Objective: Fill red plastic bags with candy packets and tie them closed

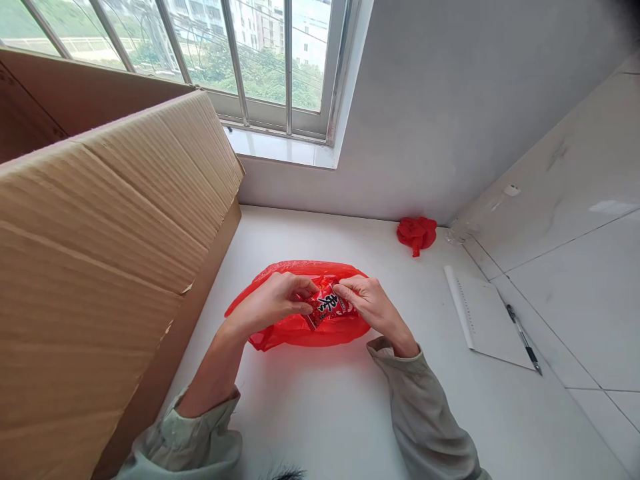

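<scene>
1. Head view, far left: a large cardboard box (100,267) stands with a creased side toward the person. It looks set aside there so the middle of the white table (310,407) serves as working room.

2. Above and behind, a barred window (265,60) lets daylight in, which probably helps with close finger work.

3. The left hand (275,300) pinches the left end of a small packet, thumb and fingers brought together on it. The grip seems light, suited to thin wrapping.

4. A red plastic bag (285,333) is spread beneath both hands, loose and wrinkled, directly before the person, likely for easy reach by either hand.

5. The red printed packet (327,303) is between the hands, over the bag; whether any of it sits inside the bag's opening, I cannot tell. Its dark lettering faces up.

6. The right hand (370,300) grips the packet's upper right edge with thumb and fingertips. Holding opposite ends probably keeps it steady and taut.

7. Farther right, a knotted-looking bundle of red plastic (417,233) rests near the wall, apart from the hands.

8. At far right, an open notepad (493,317) lies with a pen (524,339) along its right edge, presumably handy for writing yet out of the way.
</scene>
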`<action>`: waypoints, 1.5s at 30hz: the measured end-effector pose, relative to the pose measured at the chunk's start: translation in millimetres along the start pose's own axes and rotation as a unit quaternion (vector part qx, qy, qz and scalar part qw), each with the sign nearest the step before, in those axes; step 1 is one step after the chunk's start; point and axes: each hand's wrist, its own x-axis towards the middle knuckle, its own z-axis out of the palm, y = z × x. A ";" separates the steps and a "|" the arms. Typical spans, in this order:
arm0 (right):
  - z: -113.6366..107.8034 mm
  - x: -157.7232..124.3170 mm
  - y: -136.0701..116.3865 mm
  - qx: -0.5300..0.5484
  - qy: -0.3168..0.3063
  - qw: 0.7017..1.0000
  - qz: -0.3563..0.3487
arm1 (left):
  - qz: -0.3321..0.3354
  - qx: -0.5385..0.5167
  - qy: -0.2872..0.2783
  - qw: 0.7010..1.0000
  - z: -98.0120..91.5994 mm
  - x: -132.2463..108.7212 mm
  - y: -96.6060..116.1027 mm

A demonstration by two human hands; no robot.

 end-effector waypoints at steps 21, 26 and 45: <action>5.3 2.2 2.3 0.012 0.018 0.999 0.044 | 0.007 -0.034 0.018 0.999 3.3 7.6 -5.5; 4.8 2.5 2.9 0.006 0.021 0.999 0.045 | 0.018 -0.037 0.005 0.999 3.0 7.4 -6.4; -1.1 -3.5 -4.5 0.062 0.007 0.996 0.058 | 0.028 -0.077 -0.021 0.996 2.2 6.5 -6.7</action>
